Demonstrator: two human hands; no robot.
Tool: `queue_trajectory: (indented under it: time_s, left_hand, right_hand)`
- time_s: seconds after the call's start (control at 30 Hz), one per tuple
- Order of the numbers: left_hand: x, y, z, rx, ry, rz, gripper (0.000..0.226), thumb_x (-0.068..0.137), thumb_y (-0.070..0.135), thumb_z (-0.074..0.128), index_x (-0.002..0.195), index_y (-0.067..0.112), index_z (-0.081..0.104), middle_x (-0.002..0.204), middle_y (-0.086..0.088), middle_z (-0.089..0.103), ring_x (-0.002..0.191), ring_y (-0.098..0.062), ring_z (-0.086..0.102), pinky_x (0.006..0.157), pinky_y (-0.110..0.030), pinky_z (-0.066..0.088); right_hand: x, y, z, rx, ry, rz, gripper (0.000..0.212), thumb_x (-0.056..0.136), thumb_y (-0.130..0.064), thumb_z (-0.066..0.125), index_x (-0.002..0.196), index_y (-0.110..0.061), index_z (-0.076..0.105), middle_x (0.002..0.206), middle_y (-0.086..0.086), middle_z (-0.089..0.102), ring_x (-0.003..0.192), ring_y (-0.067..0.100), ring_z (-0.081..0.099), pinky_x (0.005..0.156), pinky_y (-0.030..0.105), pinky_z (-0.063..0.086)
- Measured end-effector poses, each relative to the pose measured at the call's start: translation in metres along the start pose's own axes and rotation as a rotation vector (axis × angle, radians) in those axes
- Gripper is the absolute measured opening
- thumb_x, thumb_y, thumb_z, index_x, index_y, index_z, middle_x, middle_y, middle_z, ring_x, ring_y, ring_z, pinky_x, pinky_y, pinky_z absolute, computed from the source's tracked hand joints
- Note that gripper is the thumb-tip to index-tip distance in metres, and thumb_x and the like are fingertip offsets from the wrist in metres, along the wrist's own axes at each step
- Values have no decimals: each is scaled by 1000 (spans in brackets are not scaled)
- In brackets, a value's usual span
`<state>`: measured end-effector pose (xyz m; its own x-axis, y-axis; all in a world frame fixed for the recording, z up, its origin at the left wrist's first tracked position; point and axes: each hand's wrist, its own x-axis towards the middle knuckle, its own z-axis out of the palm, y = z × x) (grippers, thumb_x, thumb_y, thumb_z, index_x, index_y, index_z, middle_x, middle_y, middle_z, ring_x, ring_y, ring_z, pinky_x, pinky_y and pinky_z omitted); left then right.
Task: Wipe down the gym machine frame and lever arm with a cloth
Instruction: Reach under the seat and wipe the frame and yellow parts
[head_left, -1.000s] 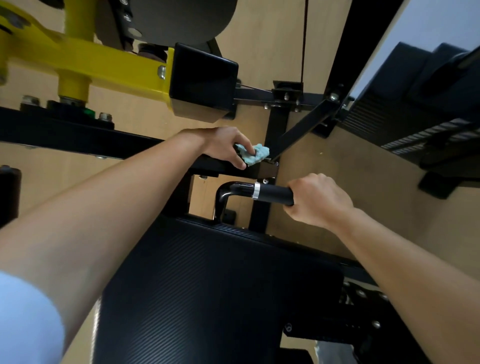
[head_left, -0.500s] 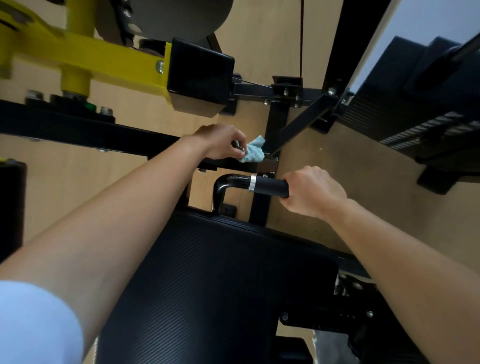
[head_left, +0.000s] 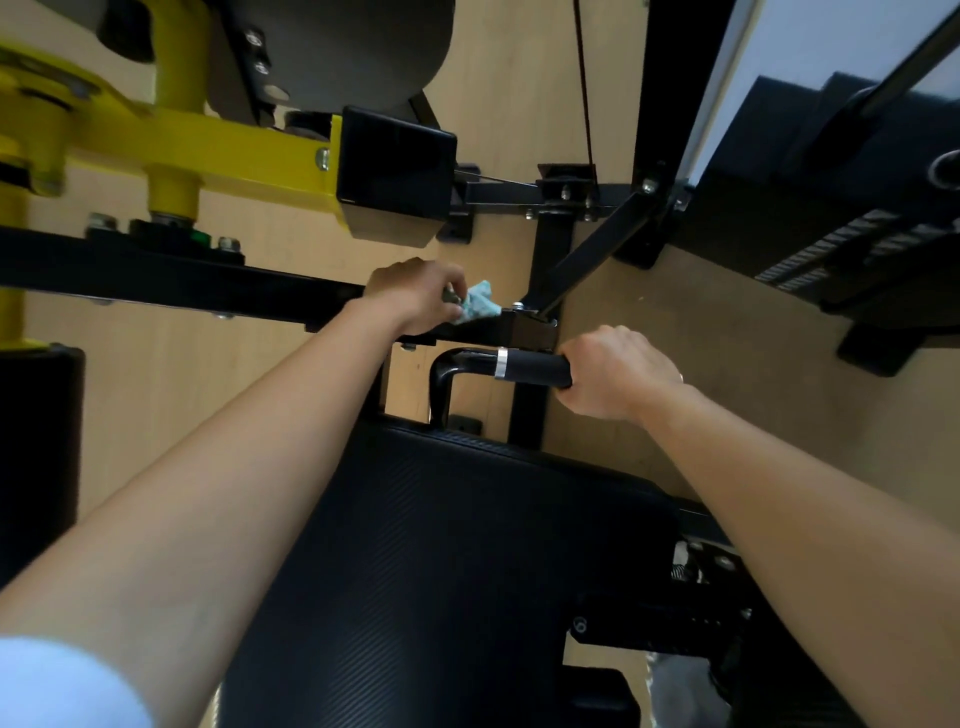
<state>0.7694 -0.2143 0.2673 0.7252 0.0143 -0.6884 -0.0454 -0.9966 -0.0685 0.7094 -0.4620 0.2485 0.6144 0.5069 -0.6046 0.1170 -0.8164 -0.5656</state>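
Hands: two, left hand (head_left: 415, 296) and right hand (head_left: 613, 374)
Cloths: one cloth (head_left: 480, 306)
Grip handles: one handle (head_left: 524, 366)
Yellow lever arms: one lever arm (head_left: 228, 150)
Seat pads: one seat pad (head_left: 457, 561)

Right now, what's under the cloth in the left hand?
The cloth is pressed on the black frame bar, near its bolted joint. The left hand covers part of the cloth; the bar surface beneath is hidden.
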Motion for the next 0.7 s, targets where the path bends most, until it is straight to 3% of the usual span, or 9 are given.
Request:
queue_trajectory:
  time_s: [0.17, 0.33, 0.47, 0.57, 0.7]
  left_hand:
    - [25, 18, 16, -86, -68, 151, 20, 94, 32, 68, 114, 34, 62, 121, 6, 63, 99, -14, 58, 66, -29, 43]
    - [52, 37, 30, -136, -180, 255, 22, 94, 29, 69, 115, 33, 64, 123, 4, 63, 103, -14, 58, 78, -30, 49]
    - [77, 57, 45, 71, -331, 350, 29, 97, 33, 64, 126, 32, 66, 131, 4, 62, 110, -17, 59, 82, -31, 50]
    - [93, 62, 54, 126, -451, 344, 36, 99, 34, 60, 134, 29, 63, 143, 2, 55, 123, -21, 55, 93, -34, 48]
    - [103, 61, 54, 99, -510, 323, 35, 98, 35, 61, 132, 27, 66, 140, 0, 55, 124, -22, 54, 105, -41, 47]
  right_hand:
    - [2, 0, 0, -20, -4, 2, 11, 89, -38, 65, 97, -32, 63, 83, -7, 60, 77, 14, 60, 73, 34, 56]
    - [4, 1, 1, -35, -4, -10, 12, 90, -40, 64, 99, -32, 64, 81, -10, 59, 73, 10, 57, 68, 30, 53]
    - [3, 2, 3, -89, 23, -37, 16, 91, -41, 61, 102, -30, 64, 82, -8, 61, 74, 15, 60, 67, 31, 53]
    - [5, 2, 4, -100, 29, -40, 17, 91, -42, 61, 102, -29, 65, 82, -7, 62, 74, 17, 61, 68, 33, 55]
    - [5, 2, 6, -116, 41, -56, 18, 91, -43, 62, 102, -30, 66, 82, -7, 63, 75, 17, 62, 71, 34, 58]
